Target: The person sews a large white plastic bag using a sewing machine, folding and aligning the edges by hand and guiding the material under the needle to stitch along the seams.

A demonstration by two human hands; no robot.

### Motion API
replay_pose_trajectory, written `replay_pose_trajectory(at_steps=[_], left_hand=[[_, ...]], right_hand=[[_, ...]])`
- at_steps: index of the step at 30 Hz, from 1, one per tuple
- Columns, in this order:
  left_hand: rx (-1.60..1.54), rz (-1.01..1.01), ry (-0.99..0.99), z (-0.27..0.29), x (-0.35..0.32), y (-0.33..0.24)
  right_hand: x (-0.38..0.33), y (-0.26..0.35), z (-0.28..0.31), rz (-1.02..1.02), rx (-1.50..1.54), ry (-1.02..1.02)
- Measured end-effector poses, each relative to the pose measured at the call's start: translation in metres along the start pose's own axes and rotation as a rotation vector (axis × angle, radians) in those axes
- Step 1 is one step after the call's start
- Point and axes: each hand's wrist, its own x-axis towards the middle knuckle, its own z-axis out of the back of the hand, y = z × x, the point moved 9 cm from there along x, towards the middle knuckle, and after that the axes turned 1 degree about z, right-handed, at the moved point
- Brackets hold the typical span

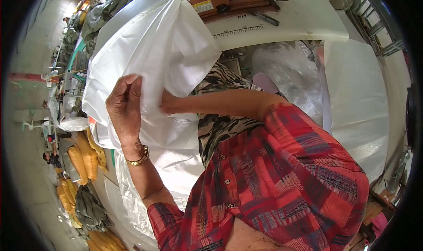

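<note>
Red plaid sleeve nearest; left hand pinches white woven sack rising far-right; right hand buried inside, fingers unseen.

Bright even daylight, soft shadows, glare on white fabric, strong fisheye bending, dark vignetted rim

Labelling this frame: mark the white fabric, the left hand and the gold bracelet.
white fabric [167, 43]: head view, on the upper fold.
left hand [125, 105]: head view, on the back of the hand.
gold bracelet [139, 159]: head view, on the wrist band.
</note>
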Motion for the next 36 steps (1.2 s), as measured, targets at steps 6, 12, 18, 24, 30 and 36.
replay_pose_trajectory(at_steps=[6,12,18,24,30,36], left_hand=[[0.369,-0.317,0.368,-0.071,-0.008,-0.049],[0.554,-0.341,0.359,-0.094,-0.037,0.002],[0.664,-0.347,0.336,-0.097,-0.042,-0.006],[0.612,-0.386,0.338,-0.110,-0.045,-0.041],[0.501,-0.279,0.287,-0.111,-0.053,-0.002],[0.441,-0.267,0.175,-0.095,-0.047,-0.014]], right_hand=[[0.082,-0.049,0.009,-0.149,0.108,-0.005],[0.008,-0.052,0.048,-0.300,0.223,0.057],[-0.026,-0.012,0.137,-0.419,0.612,-0.336],[-0.034,-0.011,0.049,-0.050,0.696,0.286],[-0.056,-0.013,0.141,-0.338,0.198,-0.261],[-0.078,-0.064,0.232,-0.265,0.131,-0.691]])
